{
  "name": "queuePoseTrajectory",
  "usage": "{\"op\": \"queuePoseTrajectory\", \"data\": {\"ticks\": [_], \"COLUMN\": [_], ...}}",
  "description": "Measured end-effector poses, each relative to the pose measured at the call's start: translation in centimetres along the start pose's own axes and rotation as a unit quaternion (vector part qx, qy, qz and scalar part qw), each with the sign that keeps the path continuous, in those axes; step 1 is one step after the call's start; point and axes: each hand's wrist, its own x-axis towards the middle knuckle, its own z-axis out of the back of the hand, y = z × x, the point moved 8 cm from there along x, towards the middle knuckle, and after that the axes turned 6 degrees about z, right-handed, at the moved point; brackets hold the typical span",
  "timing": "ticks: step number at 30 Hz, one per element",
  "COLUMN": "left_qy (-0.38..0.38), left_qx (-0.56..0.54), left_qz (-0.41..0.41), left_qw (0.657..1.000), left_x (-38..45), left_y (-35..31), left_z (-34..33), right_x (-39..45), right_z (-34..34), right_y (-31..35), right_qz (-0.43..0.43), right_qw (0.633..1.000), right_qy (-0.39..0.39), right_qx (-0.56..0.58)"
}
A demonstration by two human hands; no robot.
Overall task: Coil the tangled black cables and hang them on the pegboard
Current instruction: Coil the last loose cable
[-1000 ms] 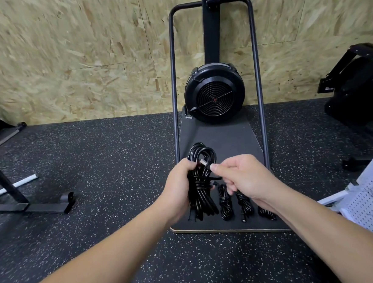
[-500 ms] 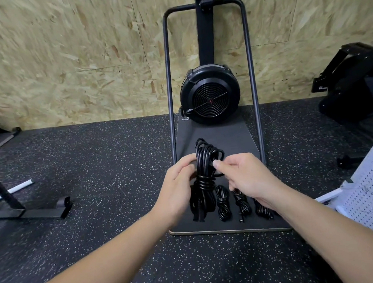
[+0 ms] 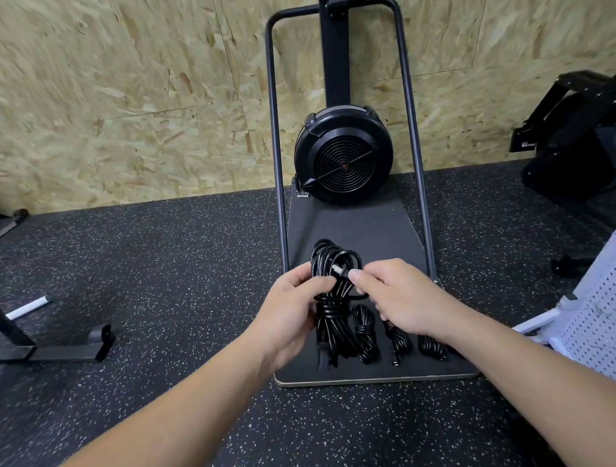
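Head view: the left hand (image 3: 286,311) grips the coiled black cable bundle (image 3: 334,293) at its wrapped middle. The right hand (image 3: 398,296) pinches the cable's plug end (image 3: 339,269) against the loops, above three smaller coils (image 3: 397,336) lying on the machine's platform (image 3: 372,229). The pegboard (image 3: 610,307) stands at right.

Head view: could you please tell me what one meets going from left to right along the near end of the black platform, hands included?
Left hand → held cable bundle → right hand → rightmost small coil on the platform → white pegboard.
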Motion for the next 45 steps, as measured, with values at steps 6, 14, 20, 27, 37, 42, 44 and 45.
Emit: {"op": "queuePoseTrajectory", "data": {"ticks": [6, 14, 20, 27, 37, 42, 44, 45], "left_qy": [0.015, 0.043, 0.048, 0.095, -0.034, -0.098, -0.112, -0.116], "left_qx": [-0.052, -0.074, -0.080, 0.025, 0.201, 0.266, 0.373, 0.425], "left_qz": [-0.008, -0.019, -0.017, -0.063, -0.134, -0.148, -0.168, -0.177], "left_qw": [0.998, 0.996, 0.995, 0.993, 0.970, 0.948, 0.906, 0.880], "left_x": [-0.1, 0.3, 0.4, -0.5, -0.5, -0.1, -0.1, -0.1], "left_y": [0.1, -0.6, -0.4, -0.7, -2.9, -2.1, -2.7, -3.1], "left_z": [-0.2, -0.2, -0.3, -2.3, -0.3, -0.1, 0.0, 0.0], "right_x": [-0.1, -0.2, -0.3, 0.3, -0.3, -0.7, -0.5, -0.5], "right_z": [-0.7, -0.7, -0.1, 0.2, 0.2, -1.9, -1.5, -1.1], "right_y": [0.0, 0.0, 0.3, -1.5, -0.2, 0.8, 0.0, -0.2], "right_qz": [-0.021, -0.007, -0.017, -0.073, 0.009, 0.026, 0.012, 0.011], "right_qw": [0.999, 0.994, 0.996, 0.995, 0.979, 0.997, 0.995, 0.993], "right_qy": [0.012, 0.058, 0.047, -0.017, -0.040, -0.053, -0.050, -0.032], "right_qx": [0.040, 0.095, 0.069, 0.072, 0.200, 0.044, 0.090, 0.114]}}
